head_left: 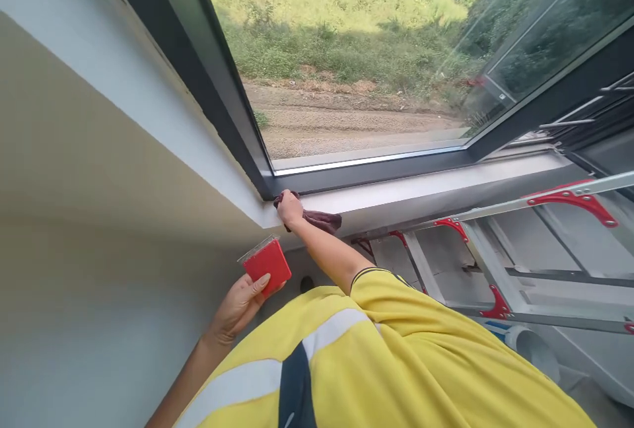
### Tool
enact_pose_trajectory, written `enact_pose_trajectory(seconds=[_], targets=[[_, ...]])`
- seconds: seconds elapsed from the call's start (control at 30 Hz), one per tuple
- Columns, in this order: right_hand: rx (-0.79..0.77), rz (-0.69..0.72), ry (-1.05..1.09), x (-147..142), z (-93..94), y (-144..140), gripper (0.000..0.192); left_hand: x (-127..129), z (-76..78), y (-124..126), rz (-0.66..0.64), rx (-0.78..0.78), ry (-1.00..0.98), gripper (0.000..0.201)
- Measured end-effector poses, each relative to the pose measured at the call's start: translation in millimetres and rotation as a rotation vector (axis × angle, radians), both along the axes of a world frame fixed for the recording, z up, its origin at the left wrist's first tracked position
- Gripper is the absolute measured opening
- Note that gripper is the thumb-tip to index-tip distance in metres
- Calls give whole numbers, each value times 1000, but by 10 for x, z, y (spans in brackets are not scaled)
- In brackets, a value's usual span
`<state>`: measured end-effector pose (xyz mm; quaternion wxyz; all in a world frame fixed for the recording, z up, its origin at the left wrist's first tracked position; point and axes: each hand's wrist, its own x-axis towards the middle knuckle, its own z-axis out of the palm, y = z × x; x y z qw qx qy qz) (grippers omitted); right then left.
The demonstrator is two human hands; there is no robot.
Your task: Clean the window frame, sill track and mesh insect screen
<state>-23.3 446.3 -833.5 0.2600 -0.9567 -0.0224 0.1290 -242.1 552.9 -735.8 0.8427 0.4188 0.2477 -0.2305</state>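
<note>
My left hand (241,306) is closed around a red scraper (270,265), thumb on its face. The scraper has a thin, clear-looking edge along its upper side and is held in front of the wall, away from the window. My right hand (289,209) grips a dark maroon cloth (321,220) at the lower left corner of the dark grey window frame (366,177). Part of the cloth is bunched under the fingers, and a loose end trails to the right over the edge of the white window sill (396,191).
An aluminium ladder (485,263) with red brackets stands at the right, close to my right arm. Beyond it a white bucket (532,349) is on the floor. A pale wall (123,230) runs along the left. Grass and bare soil show through the glass.
</note>
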Motion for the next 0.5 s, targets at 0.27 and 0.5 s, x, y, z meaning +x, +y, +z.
enact_pose_trajectory(seconds=[0.27,0.5], targets=[[-203,163,-129,216,67,204,28,-304,-48,62,111,31,-14,61],[-204,137,-134,187,176,73,26,-308,-58,54,143,33,12,56]])
